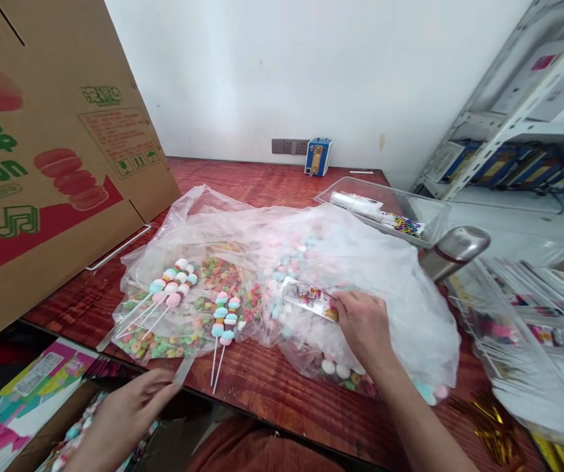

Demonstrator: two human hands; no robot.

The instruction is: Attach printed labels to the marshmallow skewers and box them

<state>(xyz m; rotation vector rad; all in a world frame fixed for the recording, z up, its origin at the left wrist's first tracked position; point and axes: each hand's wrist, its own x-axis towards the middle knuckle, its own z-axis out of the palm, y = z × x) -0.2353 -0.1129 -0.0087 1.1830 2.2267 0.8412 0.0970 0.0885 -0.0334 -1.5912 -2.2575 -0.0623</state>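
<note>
My right hand (368, 321) is closed on the end of a printed clear wrapper (309, 298), held over a large plastic bag (380, 262) with pastel marshmallows inside. My left hand (129, 410) is at the table's front edge, fingers loosely bent and thumb apart, with nothing visible in it. Its fingertips are close to a translucent strip (184, 371); whether they touch is unclear. Two marshmallow skewers (227, 321) lie with their sticks toward me. Several more skewers (174, 283) rest on a bag of coloured cereal rings (164, 334).
A tall cardboard box (65, 131) stands at left. Below the table edge, an open box (56, 426) holds marshmallow pieces. To the right are a clear tray (434, 216), a steel flask (462, 246), a bin of white sticks (523, 328) and gold ties (493, 426).
</note>
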